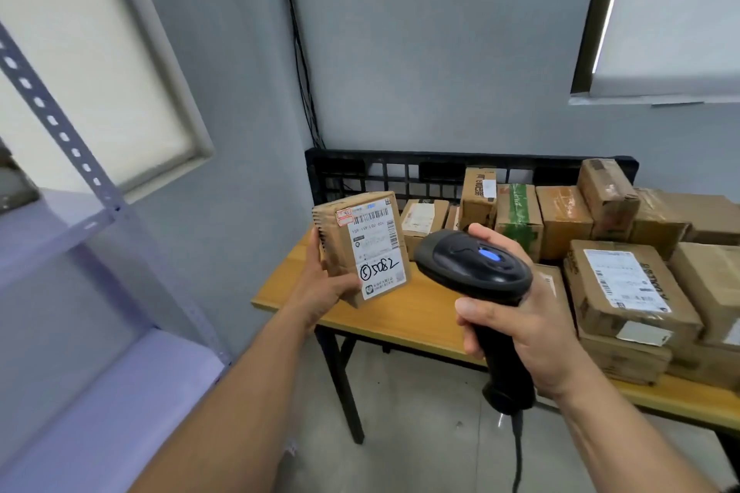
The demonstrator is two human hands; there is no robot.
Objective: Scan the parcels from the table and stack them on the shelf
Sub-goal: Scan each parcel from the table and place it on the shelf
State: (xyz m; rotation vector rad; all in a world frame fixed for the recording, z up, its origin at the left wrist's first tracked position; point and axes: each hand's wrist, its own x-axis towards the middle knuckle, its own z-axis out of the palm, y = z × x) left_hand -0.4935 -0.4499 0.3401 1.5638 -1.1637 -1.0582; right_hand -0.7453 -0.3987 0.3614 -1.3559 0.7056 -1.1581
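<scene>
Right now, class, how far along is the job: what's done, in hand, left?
Done: no parcel shows on the grey metal shelf. In hand: left hand holds a small labelled cardboard parcel; right hand grips the black scanner. Left: many brown boxes on the wooden table.

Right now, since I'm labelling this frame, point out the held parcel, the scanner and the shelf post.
held parcel (378, 252): head view, white label.
scanner (460, 266): head view, black head.
shelf post (58, 128): head view, perforated strip.

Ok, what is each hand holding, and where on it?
The left hand holds a parcel by its lower left side; the right hand grips the scanner by its handle.
</scene>
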